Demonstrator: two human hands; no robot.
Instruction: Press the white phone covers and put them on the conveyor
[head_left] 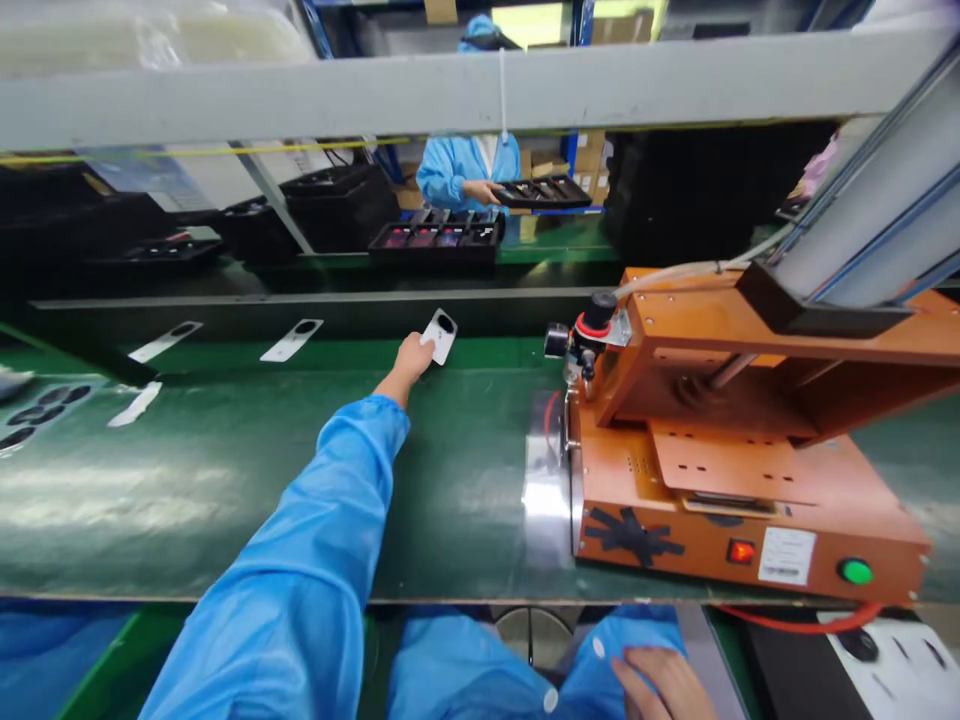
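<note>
My left hand [411, 362] reaches out over the green bench and pinches the lower edge of a white phone back cover [442, 345] with a round black camera ring. The cover is tilted up near the back of the bench. Down at the lower right, my right hand [664, 683] rests by my lap with its fingers stretched out and nothing seen in them; part of it is cut off by the frame. Two similar white covers, one nearer [289, 345] and one farther left [165, 342], lie along the back strip.
An orange press machine [750, 480] with a green button stands on the right. A white strip [135, 404] and a sheet with black rings [45, 412] lie left. Behind the bench, a co-worker [472, 170] in blue holds a black tray [544, 192].
</note>
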